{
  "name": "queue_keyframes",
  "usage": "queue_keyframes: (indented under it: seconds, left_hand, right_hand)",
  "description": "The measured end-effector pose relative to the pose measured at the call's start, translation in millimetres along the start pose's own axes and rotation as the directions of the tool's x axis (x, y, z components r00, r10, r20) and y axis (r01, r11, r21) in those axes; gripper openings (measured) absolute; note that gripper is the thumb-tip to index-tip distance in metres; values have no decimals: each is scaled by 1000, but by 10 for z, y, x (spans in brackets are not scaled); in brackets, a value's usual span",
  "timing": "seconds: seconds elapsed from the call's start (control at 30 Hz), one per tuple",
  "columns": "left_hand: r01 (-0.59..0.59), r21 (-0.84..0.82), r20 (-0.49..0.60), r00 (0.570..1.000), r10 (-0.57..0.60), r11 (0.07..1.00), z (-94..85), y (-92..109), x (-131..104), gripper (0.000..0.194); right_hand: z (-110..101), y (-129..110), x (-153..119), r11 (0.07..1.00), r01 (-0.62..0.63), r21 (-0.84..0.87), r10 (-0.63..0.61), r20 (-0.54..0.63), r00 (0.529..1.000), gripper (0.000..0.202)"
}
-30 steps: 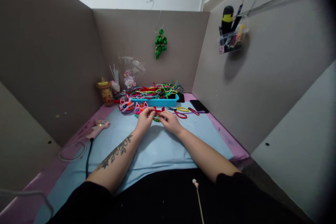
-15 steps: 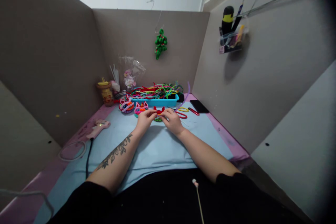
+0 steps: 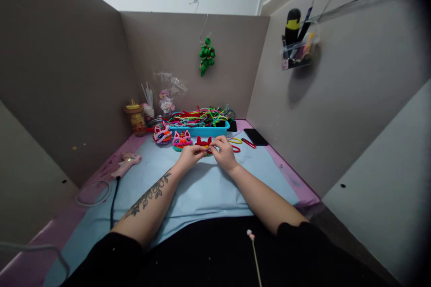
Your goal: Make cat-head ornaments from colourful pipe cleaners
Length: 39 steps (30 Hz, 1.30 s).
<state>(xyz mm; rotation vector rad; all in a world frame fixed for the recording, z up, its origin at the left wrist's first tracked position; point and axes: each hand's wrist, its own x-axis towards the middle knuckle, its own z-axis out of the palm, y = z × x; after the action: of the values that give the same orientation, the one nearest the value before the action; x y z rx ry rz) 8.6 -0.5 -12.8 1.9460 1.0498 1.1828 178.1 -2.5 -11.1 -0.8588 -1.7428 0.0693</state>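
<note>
My left hand (image 3: 191, 155) and my right hand (image 3: 223, 154) meet over the blue cloth (image 3: 208, 188), fingertips pinched close together. Between them is a purple pipe cleaner (image 3: 207, 150), its small part at the fingertips mostly hidden; both hands grip it. Just behind the fingers sits a red eared figure (image 3: 203, 141), partly covered by them. To its left stand a pink unicorn-like head (image 3: 182, 140) and another multicoloured head (image 3: 162, 135). Yellow (image 3: 235, 141) and red (image 3: 236, 149) bent pipe cleaners lie right of my right hand.
A blue tray (image 3: 202, 131) heaped with pipe cleaners stands at the back. A red pen-like tool (image 3: 248, 142) and a black phone (image 3: 255, 136) lie right. A pink glue gun (image 3: 126, 164) with black cord, and a jar (image 3: 136, 119), are left. A pen holder (image 3: 296, 56) hangs on the right wall.
Both hands have shifted slightly toward me and to the right. The long purple strand that stood up beside my right hand now hangs lower, and more of the red figure shows.
</note>
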Motion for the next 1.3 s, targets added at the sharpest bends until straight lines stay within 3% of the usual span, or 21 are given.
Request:
queue_keyframes:
  seconds: [0.17, 0.27, 0.33, 0.47, 0.6, 0.87, 1.07, 1.3]
  left_hand:
    - [65, -82, 81, 995, -58, 994, -19, 77, -9, 23]
    - [116, -162, 61, 992, -107, 980, -19, 86, 3, 26]
    - [146, -242, 21, 989, -145, 959, -15, 70, 20, 29]
    - [182, -411, -65, 972, -228, 894, -23, 33, 57, 38]
    - [165, -493, -107, 963, -247, 854, -38, 34, 68, 43]
    - [27, -300, -149, 986, -75, 954, -8, 122, 16, 30]
    - [-62, -150, -176, 984, 35, 987, 3, 130, -5, 24]
    - [-149, -25, -128, 981, 145, 988, 23, 30, -13, 21]
  right_hand:
    - [23, 17, 15, 995, -81, 62, 82, -11, 997, 10]
    - [22, 25, 23, 983, -137, 124, 137, 15, 991, 9]
    - [3, 21, 23, 976, -151, 154, 148, 26, 989, 20]
    - [-53, -18, 8, 986, -51, 156, 52, -4, 999, 36]
    - [-57, -52, -9, 992, 32, 126, -30, -22, 999, 15]
    - [3, -68, 7, 990, -88, 110, 85, 26, 996, 9]
    - [59, -33, -12, 955, -217, 203, 213, 41, 976, 20]
    - [36, -43, -4, 964, -129, 233, 119, 57, 991, 15]
